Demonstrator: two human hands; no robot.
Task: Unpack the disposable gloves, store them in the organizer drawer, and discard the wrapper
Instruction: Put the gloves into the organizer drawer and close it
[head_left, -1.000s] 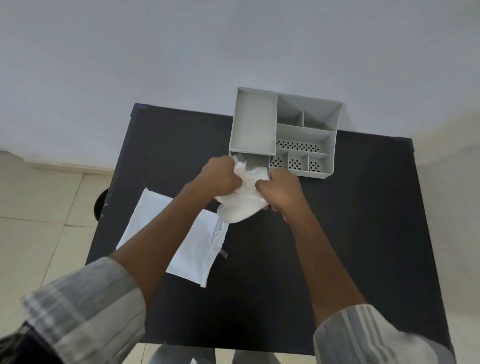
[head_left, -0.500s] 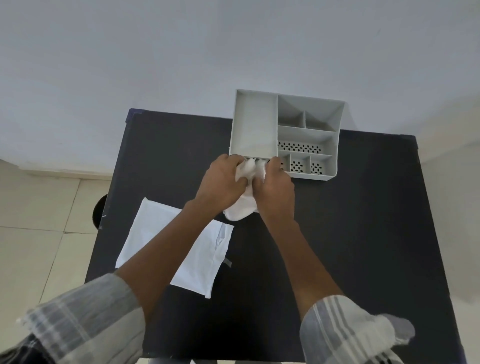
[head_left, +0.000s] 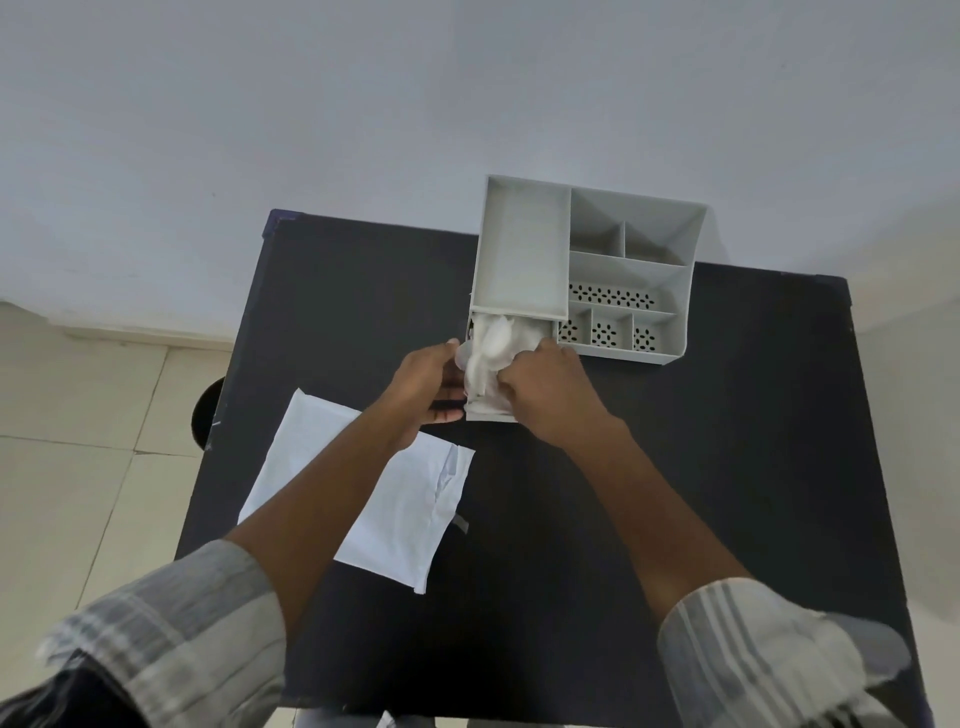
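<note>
Fingers of both the left hand (head_left: 423, 382) and right hand (head_left: 545, 387) pinch the gloves (head_left: 491, 345), seemingly half inside the drawer (head_left: 488, 413); loose ends could snag on closing.

Organizer (head_left: 524, 254): grey plastic, upper middle of the frame, no lettering, brand or number to be read; only punched hole patterns in its small compartments.
Wrapper (head_left: 395, 499): white, lower left of centre, blank on the side that shows; no print or label legible.
Gloves (head_left: 491, 343): white, centre of the frame, no markings.
Table (head_left: 701, 467): plain black top, no sign or sticker legible.
Sleeves (head_left: 176, 623): striped cloth at the bottom corners, no text.
Wall (head_left: 311, 104): bare across the top of the frame, no sign.
</note>
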